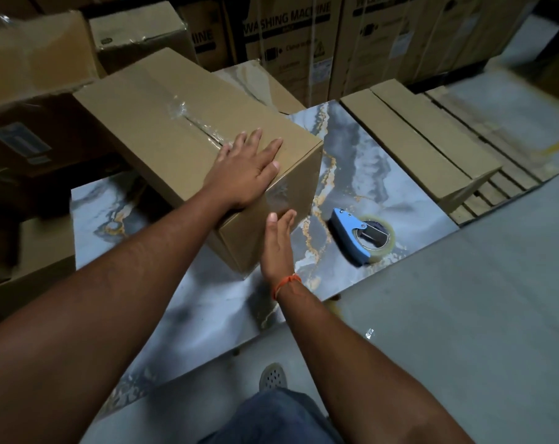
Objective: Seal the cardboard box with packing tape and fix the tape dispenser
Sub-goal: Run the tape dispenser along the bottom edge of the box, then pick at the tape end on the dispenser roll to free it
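Observation:
A brown cardboard box (162,116) lies on a marble-patterned slab (361,149), with clear packing tape (195,123) crinkled along its top seam and down its near end. My left hand (246,168) presses flat on the near end of the box top, fingers spread, over the tape. My right hand (278,241) is open with fingers straight, held against the box's near end face. A blue tape dispenser (352,235) with a clear tape roll lies on the slab to the right of the box, untouched.
Flat cardboard stacks (416,139) sit on the slab's far right. Large printed cartons (304,43) stand behind, and more boxes (31,59) crowd the left. Grey floor (464,299) lies to the right. My shoe (273,376) shows below.

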### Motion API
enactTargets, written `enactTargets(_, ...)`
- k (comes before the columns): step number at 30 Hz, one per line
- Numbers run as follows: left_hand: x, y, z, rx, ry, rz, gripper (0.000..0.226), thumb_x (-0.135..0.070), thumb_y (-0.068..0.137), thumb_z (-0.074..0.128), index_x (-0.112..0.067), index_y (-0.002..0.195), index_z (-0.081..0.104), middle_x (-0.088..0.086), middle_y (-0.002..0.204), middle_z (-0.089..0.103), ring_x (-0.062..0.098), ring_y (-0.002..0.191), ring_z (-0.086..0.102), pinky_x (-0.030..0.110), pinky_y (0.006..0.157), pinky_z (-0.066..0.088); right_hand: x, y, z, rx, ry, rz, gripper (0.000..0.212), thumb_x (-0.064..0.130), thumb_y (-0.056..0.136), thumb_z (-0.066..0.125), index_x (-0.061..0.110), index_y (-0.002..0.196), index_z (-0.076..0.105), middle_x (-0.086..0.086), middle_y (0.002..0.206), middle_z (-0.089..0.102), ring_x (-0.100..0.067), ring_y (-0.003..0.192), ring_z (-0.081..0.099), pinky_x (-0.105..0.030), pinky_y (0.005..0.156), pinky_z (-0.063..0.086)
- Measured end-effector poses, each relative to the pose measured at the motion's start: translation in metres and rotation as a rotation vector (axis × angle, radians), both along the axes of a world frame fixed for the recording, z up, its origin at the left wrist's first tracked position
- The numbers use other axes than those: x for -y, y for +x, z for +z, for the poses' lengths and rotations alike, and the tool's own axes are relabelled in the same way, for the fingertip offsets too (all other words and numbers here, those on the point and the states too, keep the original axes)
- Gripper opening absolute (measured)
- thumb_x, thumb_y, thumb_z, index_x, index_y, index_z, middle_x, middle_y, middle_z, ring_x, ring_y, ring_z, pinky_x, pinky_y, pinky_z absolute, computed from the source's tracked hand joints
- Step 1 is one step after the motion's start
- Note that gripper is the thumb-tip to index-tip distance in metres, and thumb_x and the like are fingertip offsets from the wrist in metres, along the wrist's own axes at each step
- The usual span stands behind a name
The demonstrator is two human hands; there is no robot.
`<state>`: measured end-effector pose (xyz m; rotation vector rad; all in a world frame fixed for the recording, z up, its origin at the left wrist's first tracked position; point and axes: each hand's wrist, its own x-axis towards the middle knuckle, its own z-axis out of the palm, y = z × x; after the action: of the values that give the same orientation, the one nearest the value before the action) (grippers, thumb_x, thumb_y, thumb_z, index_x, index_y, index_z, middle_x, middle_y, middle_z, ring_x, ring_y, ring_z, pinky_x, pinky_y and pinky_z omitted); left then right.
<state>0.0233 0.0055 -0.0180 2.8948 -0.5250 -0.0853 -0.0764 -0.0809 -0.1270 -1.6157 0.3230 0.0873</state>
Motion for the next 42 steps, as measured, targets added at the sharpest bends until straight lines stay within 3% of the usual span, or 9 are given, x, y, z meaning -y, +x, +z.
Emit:
enactTargets(5, 0.001, -0.003, 0.003, 0.003, 0.003, -0.002, 0.059, -0.05, 0.106, 0.028, -0.037, 0.163, 0.018, 0.007, 0.174, 0.009, 0.033, 0.16, 0.007, 0.054, 0.127, 0.007, 0.036, -0.001, 0.019, 0.131, -0.011, -0.181, 0.064, 0.054, 0.1, 0.033, 0.014, 0.146, 0.05, -0.005, 0.152, 0.051, -0.015, 0.142, 0.044, -0.039, 0.122, 0.031)
enactTargets(8, 0.001, -0.004, 0.005, -0.017, -0.006, 0.019, 0.062, -0.047, 0.107, 0.03, -0.025, 0.164, 0.018, 0.008, 0.174, 0.009, 0.032, 0.16, 0.007, 0.049, 0.127, 0.007, 0.063, 0.0, 0.032, 0.157, 0.074, -0.196, 0.06, 0.058, 0.098, 0.032, 0.02, 0.131, 0.066, 0.0, 0.131, 0.067, -0.012, 0.121, 0.062, -0.038, 0.106, 0.047)
enactTargets(16, -0.009, -0.021, 0.006, -0.018, -0.043, 0.149, 0.067, -0.048, 0.107, 0.032, -0.009, 0.161, 0.025, 0.017, 0.171, 0.018, 0.035, 0.159, 0.014, 0.047, 0.128, 0.015, 0.127, 0.027, 0.051, 0.168, 0.315, -0.145, 0.063, 0.056, 0.101, 0.03, 0.009, 0.108, 0.071, -0.012, 0.095, 0.074, -0.021, 0.078, 0.069, -0.031, 0.068, 0.048)
enactTargets(20, 0.037, -0.052, 0.016, 0.249, -0.288, 0.102, 0.053, -0.036, 0.105, 0.042, -0.007, 0.149, 0.051, 0.015, 0.155, 0.051, 0.031, 0.148, 0.041, 0.04, 0.121, 0.032, 0.165, 0.044, 0.043, 0.082, 0.43, -0.117, 0.064, 0.046, 0.108, 0.022, -0.003, 0.113, 0.062, -0.013, 0.079, 0.066, -0.015, 0.061, 0.062, -0.022, 0.055, 0.042)
enactTargets(24, 0.104, -0.088, -0.011, 0.425, -0.497, -0.043, 0.028, -0.014, 0.097, 0.059, -0.012, 0.121, 0.075, 0.003, 0.13, 0.073, 0.017, 0.124, 0.067, 0.033, 0.103, 0.052, 0.215, 0.058, 0.023, -0.01, 0.284, -0.037, 0.062, 0.045, 0.108, 0.026, -0.002, 0.111, 0.067, -0.01, 0.082, 0.069, -0.014, 0.063, 0.065, -0.026, 0.06, 0.046)
enactTargets(28, 0.155, -0.089, -0.061, 0.218, -0.663, 0.173, 0.023, -0.011, 0.096, 0.063, -0.016, 0.112, 0.078, -0.003, 0.113, 0.078, 0.002, 0.104, 0.071, 0.025, 0.092, 0.055, 0.26, 0.072, 0.004, -0.054, 0.198, 0.032, 0.051, 0.035, 0.107, 0.037, -0.006, 0.109, 0.068, -0.014, 0.083, 0.069, -0.019, 0.066, 0.065, -0.025, 0.064, 0.054)
enactTargets(32, 0.187, -0.074, -0.094, -0.034, -0.714, 0.564, 0.024, -0.014, 0.094, 0.064, -0.024, 0.109, 0.079, -0.011, 0.087, 0.075, -0.015, 0.066, 0.059, 0.003, 0.067, 0.04, 0.286, 0.081, -0.007, -0.103, 0.149, 0.155, 0.035, 0.023, 0.104, 0.045, -0.003, 0.103, 0.069, -0.014, 0.081, 0.068, -0.021, 0.07, 0.064, -0.025, 0.065, 0.052)
enactTargets(37, 0.21, -0.065, -0.124, -0.29, -0.729, 0.77, 0.029, -0.018, 0.095, 0.066, -0.016, 0.124, 0.07, -0.001, 0.115, 0.075, 0.014, 0.103, 0.072, 0.02, 0.09, 0.048, 0.303, 0.086, -0.023, -0.091, 0.013, 0.309, 0.015, 0.011, 0.093, 0.061, 0.016, 0.091, 0.075, -0.01, 0.087, 0.076, -0.021, 0.079, 0.071, -0.031, 0.077, 0.055)
enactTargets(42, 0.222, -0.062, -0.156, -0.545, -0.706, 0.886, 0.065, -0.033, 0.088, 0.078, -0.005, 0.141, 0.053, 0.009, 0.137, 0.066, 0.027, 0.123, 0.065, 0.041, 0.107, 0.051, 0.307, 0.088, -0.034, 0.121, -0.477, 0.514, 0.028, 0.007, 0.079, 0.065, 0.019, 0.103, 0.074, -0.003, 0.105, 0.073, -0.021, 0.102, 0.064, -0.03, 0.09, 0.049)
